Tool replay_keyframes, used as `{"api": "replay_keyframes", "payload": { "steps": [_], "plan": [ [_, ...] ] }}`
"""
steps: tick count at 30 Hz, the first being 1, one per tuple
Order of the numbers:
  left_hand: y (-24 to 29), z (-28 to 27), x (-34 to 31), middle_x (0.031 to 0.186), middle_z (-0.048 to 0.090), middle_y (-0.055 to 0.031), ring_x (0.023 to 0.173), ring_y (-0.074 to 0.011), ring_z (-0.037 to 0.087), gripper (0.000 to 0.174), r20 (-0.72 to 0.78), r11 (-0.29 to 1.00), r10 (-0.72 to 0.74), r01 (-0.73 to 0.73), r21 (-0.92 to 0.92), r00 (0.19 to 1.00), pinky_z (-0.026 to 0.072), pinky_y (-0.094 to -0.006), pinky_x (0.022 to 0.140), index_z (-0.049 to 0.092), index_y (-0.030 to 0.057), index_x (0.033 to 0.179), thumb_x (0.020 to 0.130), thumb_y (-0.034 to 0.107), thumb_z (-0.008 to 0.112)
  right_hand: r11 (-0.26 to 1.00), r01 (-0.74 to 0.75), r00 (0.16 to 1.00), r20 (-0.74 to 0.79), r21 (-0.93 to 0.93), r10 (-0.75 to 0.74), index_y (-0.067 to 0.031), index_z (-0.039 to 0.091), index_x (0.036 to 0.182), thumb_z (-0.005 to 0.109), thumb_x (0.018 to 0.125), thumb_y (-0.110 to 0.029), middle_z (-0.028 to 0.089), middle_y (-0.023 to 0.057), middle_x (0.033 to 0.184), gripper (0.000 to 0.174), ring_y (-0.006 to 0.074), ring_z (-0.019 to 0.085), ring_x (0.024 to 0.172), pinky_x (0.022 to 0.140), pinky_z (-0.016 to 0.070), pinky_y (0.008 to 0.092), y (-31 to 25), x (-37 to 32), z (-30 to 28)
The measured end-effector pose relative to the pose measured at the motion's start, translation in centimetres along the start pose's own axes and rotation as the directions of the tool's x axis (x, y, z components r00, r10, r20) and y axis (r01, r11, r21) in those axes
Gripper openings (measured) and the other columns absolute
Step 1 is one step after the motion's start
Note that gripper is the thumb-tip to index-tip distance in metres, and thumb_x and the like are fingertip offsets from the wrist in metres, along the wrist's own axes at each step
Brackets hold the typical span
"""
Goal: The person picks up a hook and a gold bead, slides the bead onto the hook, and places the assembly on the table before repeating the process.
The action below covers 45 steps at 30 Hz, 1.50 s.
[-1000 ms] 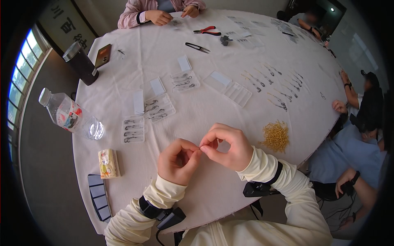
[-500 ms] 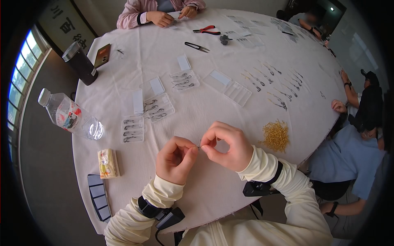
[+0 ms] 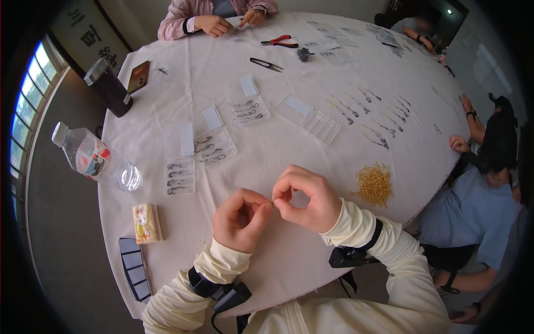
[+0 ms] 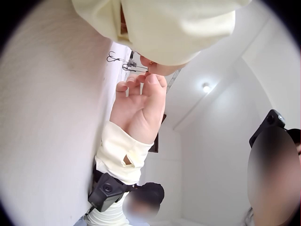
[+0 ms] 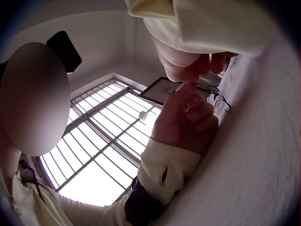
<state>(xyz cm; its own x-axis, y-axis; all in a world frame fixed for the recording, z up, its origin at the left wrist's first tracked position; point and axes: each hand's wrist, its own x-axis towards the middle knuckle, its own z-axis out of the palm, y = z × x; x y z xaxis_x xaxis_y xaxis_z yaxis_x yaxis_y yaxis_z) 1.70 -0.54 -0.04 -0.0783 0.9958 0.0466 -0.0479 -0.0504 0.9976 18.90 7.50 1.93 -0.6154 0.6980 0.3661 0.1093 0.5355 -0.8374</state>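
My left hand (image 3: 238, 219) and right hand (image 3: 311, 201) meet fingertip to fingertip over the table's near side. Between them, thumbs and forefingers pinch a small fishing hook rig, mostly hidden by the fingers in the head view. The left wrist view shows its dark hooks (image 4: 125, 68) sticking out beside the fingertips, and a dark hook (image 5: 228, 107) hangs out in the right wrist view. A pile of small gold metal pieces (image 3: 374, 185) lies right of my right hand. Beyond it, hooks with gold ends (image 3: 376, 139) lie in rows on the cloth.
Clear boxes of hooks (image 3: 181, 177) stand ahead on the left, with an open compartment box (image 3: 322, 128) farther right. A water bottle (image 3: 97, 158), tissue pack (image 3: 148, 222) and dark flask (image 3: 110, 89) line the left side. Scissors (image 3: 267, 64) and red-handled pliers (image 3: 281, 41) lie farther back. Other people sit around.
Half a second ago my fingertips were slightly apart with the small piece showing between them; now they have closed together again. A seated person at the right has shifted their arm.
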Motion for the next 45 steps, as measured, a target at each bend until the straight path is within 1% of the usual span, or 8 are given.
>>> {"api": "replay_keyframes", "payload": {
  "steps": [4,14,19,23,31,35,37,45],
  "plan": [
    [0.0,0.3,0.1,0.079,0.056,0.004,0.069,-0.0017,0.047,0.005,-0.022,0.997,0.06,-0.061,-0.05,0.998,0.0384,-0.0171,0.061,0.059,0.0017,0.095,0.092,0.001,0.063,0.999,0.034,0.999,-0.009,-0.024,-0.034,-0.0034,0.057,0.082,0.066,0.077,0.001,0.056,0.0048,0.08,0.011,0.0146,0.056,0.067,0.063,0.0479,0.0282,0.0,0.1,0.0],
    [-0.1,0.2,0.1,0.081,0.056,0.0036,0.07,-0.003,0.048,0.004,-0.027,0.996,0.039,-0.041,-0.076,0.999,0.0397,-0.0182,0.063,0.058,0.0012,0.096,0.094,0.003,0.061,0.999,0.043,0.998,-0.037,-0.005,-0.043,-0.0056,0.06,0.083,0.068,0.083,-0.006,0.058,0.003,0.081,0.008,0.0128,0.054,0.067,0.062,0.0446,0.0264,-0.1,0.2,0.1],
    [-0.8,-0.1,0.2,0.081,0.057,0.0009,0.069,-0.0042,0.049,0.005,0.057,0.987,0.08,-0.087,0.132,0.995,0.0403,-0.0189,0.061,0.058,0.0009,0.096,0.093,0.002,0.062,0.981,-0.038,0.998,0.051,0.19,0.029,-0.005,0.063,0.085,0.068,0.087,-0.011,0.059,0.0004,0.081,0.008,0.0092,0.052,0.069,0.064,0.0435,0.025,0.2,0.0,0.0],
    [-0.6,0.3,0.2,0.082,0.058,-0.0008,0.069,-0.0058,0.051,0.005,0.077,0.981,0.125,-0.135,0.14,0.989,0.0409,-0.0197,0.061,0.058,0.0011,0.097,0.093,0.001,0.061,0.943,-0.116,0.992,0.081,0.313,0.095,-0.0039,0.063,0.087,0.066,0.09,-0.014,0.059,-0.0004,0.079,0.011,0.0078,0.051,0.07,0.065,0.0433,0.0241,1.0,-0.3,0.2],
    [-0.2,-0.7,0.7,0.086,0.05,0.0001,0.067,-0.0074,0.046,0.012,0.129,0.979,-0.029,0.054,-0.196,0.991,0.0373,-0.021,0.059,0.052,0.0058,0.103,0.101,0.017,0.053,0.859,-0.36,0.932,0.183,0.363,0.314,-0.0023,0.063,0.091,0.067,0.09,-0.014,0.059,-0.0007,0.077,0.012,0.005,0.052,0.068,0.059,0.0419,0.0213,1.1,-0.3,-1.4],
    [-0.6,-0.9,0.9,0.085,0.051,0.0,0.067,-0.0077,0.046,0.012,0.085,0.966,-0.034,0.054,-0.254,0.996,0.0381,-0.0216,0.058,0.052,0.0053,0.103,0.1,0.017,0.054,0.971,-0.207,0.972,0.14,0.118,0.19,-0.0038,0.063,0.092,0.069,0.086,-0.009,0.06,0.0003,0.079,0.01,0.0069,0.053,0.067,0.059,0.0431,0.0227,0.1,-0.1,-1.3],
    [-0.6,-0.8,0.8,0.086,0.051,-0.0001,0.067,-0.0078,0.047,0.012,0.059,0.966,-0.04,0.054,-0.255,0.997,0.0383,-0.0221,0.057,0.052,0.005,0.103,0.1,0.017,0.054,0.999,-0.024,0.999,0.04,-0.043,0.026,-0.0057,0.064,0.092,0.071,0.081,-0.004,0.06,0.0019,0.081,0.013,0.0099,0.054,0.065,0.058,0.0442,0.0242,-0.1,-0.1,-0.6],
    [-0.4,-0.6,0.7,0.087,0.053,-0.0006,0.07,-0.0084,0.05,0.011,0.042,0.955,-0.072,0.081,-0.286,0.997,0.0407,-0.0233,0.06,0.052,0.0057,0.103,0.1,0.017,0.054,1.0,0.01,1.0,0.017,-0.027,-0.009,-0.0061,0.063,0.088,0.071,0.08,-0.002,0.06,0.0027,0.083,0.012,0.0126,0.053,0.063,0.058,0.0452,0.0253,0.2,0.1,0.4]
  ]
}}
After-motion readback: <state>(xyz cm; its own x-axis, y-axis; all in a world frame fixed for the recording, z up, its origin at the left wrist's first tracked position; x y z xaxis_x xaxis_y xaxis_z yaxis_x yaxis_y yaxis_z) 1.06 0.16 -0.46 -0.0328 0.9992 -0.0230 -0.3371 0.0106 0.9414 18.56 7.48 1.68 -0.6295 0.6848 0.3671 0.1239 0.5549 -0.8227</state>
